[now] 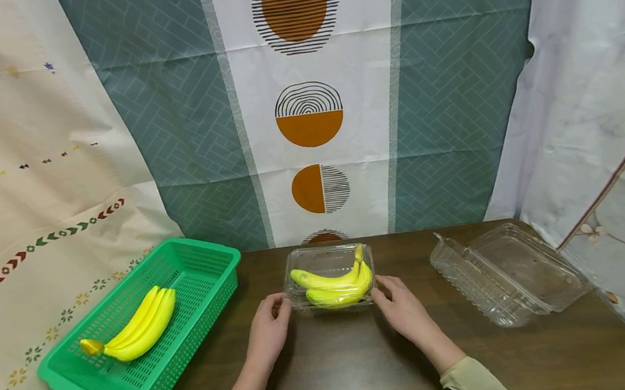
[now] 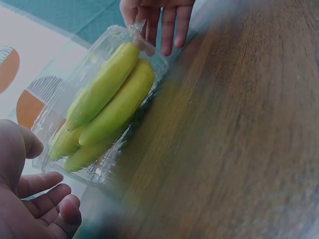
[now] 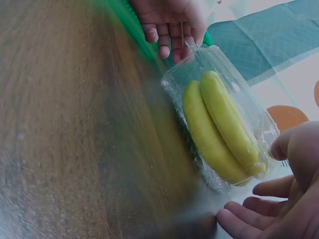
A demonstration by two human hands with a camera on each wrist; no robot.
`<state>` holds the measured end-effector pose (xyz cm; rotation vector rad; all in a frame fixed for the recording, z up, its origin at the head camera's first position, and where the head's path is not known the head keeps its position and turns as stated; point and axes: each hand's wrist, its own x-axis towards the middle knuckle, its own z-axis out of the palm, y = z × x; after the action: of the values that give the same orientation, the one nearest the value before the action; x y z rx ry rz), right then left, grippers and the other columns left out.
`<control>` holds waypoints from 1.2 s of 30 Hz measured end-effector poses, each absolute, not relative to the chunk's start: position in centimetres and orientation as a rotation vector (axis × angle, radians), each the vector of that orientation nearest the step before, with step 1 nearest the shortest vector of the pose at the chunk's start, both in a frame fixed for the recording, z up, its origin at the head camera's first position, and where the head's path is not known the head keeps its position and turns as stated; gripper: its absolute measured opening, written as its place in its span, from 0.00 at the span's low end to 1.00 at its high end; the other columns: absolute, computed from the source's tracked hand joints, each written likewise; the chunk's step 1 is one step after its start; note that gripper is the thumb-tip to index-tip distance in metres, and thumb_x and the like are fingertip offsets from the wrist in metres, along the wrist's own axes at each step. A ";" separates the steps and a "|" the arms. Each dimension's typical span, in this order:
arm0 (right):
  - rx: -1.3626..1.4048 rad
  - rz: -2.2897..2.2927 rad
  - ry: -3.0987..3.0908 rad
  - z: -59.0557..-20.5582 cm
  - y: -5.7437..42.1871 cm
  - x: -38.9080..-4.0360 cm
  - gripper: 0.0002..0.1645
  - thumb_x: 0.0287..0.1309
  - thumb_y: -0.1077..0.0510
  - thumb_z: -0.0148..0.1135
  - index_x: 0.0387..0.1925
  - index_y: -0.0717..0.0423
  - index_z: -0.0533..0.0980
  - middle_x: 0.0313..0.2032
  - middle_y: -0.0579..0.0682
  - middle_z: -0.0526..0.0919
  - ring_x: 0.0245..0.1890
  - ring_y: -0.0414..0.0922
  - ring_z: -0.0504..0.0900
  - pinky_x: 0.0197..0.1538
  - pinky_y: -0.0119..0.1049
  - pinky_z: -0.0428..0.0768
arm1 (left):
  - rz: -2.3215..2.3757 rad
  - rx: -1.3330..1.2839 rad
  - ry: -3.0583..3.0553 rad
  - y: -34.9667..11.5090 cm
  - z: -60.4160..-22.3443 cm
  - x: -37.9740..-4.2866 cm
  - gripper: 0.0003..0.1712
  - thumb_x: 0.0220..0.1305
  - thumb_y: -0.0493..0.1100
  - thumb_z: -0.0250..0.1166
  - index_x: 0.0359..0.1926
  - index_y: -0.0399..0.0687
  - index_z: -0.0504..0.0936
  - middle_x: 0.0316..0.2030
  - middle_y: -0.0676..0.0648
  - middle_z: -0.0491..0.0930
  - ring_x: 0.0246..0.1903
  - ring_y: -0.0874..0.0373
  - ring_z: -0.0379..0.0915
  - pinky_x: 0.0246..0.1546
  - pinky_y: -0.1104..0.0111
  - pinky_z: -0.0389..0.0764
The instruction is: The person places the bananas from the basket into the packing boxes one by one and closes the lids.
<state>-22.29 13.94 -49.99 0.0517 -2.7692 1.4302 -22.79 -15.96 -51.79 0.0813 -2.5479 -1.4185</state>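
A clear plastic clamshell (image 1: 310,257) with its lid down sits on the table in front of me. Yellow bananas (image 1: 328,295) show through it, their stem end toward the right in the head view. At its left end my left hand (image 1: 267,329) holds the near corner, thumb on the lid edge and the other fingers loosely bent. Across from it, my right hand (image 1: 408,312) holds the right near corner between thumb and index finger. Both wrist views show the bananas (image 2: 112,102) lying inside, with each thumb right at the plastic edge.
On the left stands a green perforated basket (image 1: 220,249) holding another bunch of bananas (image 1: 143,329). A second clear clamshell (image 1: 514,266) lies open on the right side of the brown wooden table (image 1: 337,365). Patterned curtains (image 1: 314,151) hang behind and on both sides.
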 end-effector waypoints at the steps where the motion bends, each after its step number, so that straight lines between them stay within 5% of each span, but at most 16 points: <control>1: 0.048 1.419 -2.773 -50.0 13.9 -22.3 0.35 0.84 0.47 0.57 0.79 0.63 0.71 0.76 0.62 0.72 0.69 0.61 0.80 0.69 0.63 0.78 | -1.418 0.081 -2.551 -16.0 -51.8 -22.8 0.14 0.82 0.46 0.64 0.56 0.42 0.87 0.50 0.45 0.84 0.47 0.52 0.80 0.49 0.55 0.81; 8: 0.036 1.323 -2.803 -50.2 14.1 -22.4 0.30 0.83 0.46 0.57 0.71 0.62 0.79 0.68 0.59 0.80 0.67 0.60 0.81 0.68 0.63 0.78 | -1.417 0.091 -2.559 -15.9 -51.6 -22.7 0.11 0.81 0.46 0.64 0.50 0.44 0.86 0.41 0.48 0.81 0.41 0.54 0.75 0.44 0.57 0.78; 16: -0.012 1.262 -2.887 -49.7 14.5 -22.3 0.24 0.83 0.42 0.55 0.50 0.55 0.87 0.47 0.48 0.84 0.40 0.44 0.84 0.51 0.51 0.82 | -1.406 0.099 -2.561 -15.9 -51.4 -22.6 0.06 0.77 0.43 0.65 0.44 0.46 0.84 0.37 0.48 0.79 0.39 0.54 0.73 0.43 0.58 0.76; 21: -0.013 1.319 -2.894 -49.7 14.5 -22.2 0.23 0.84 0.42 0.54 0.39 0.50 0.87 0.38 0.46 0.86 0.33 0.41 0.82 0.42 0.45 0.81 | -1.432 0.116 -2.555 -15.9 -51.3 -22.4 0.05 0.77 0.43 0.65 0.42 0.48 0.84 0.36 0.49 0.79 0.38 0.54 0.73 0.42 0.59 0.75; 36: -0.023 1.405 -2.851 -49.7 14.4 -22.2 0.21 0.81 0.47 0.55 0.35 0.52 0.84 0.33 0.47 0.87 0.30 0.42 0.83 0.37 0.42 0.82 | -1.467 0.130 -2.563 -15.9 -51.2 -22.3 0.09 0.78 0.46 0.65 0.39 0.48 0.84 0.36 0.50 0.78 0.38 0.55 0.72 0.41 0.60 0.75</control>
<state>-22.18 14.39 -49.72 -0.0229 -2.8505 1.4047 -22.30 -15.87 -51.19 0.1303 -2.5632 -1.4671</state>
